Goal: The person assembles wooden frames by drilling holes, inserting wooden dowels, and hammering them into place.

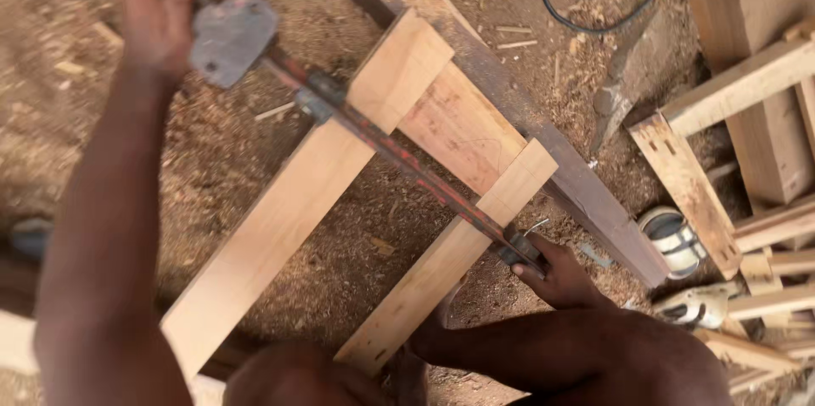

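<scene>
One long red bar clamp (399,155) runs diagonally across a wooden frame on the sawdust-covered floor (212,160). Left hand (157,19) is raised at the top left, fingers clenched round the clamp's upper end beside one grey metal head plate (231,34); motion blur hides the exact grip. Right hand (556,274) sits at the clamp's lower end, fingers wrapped on the dark clamp jaw (519,249), which presses against the outer edge of the shorter rail.

Frame count: two pale wooden rails, the wide rail (314,185) on the left and the narrower rail (463,245) on the right, roughly parallel, joined by one reddish cross board (463,130) between them. One dark plank (543,160) lies under the frame, running diagonally.

One black cable (586,25) loops at the top. One roll of white tape (675,240) rests near the right hand. Several loose timber pieces (747,83) are stacked on the right; an exact count isn't possible there.
</scene>
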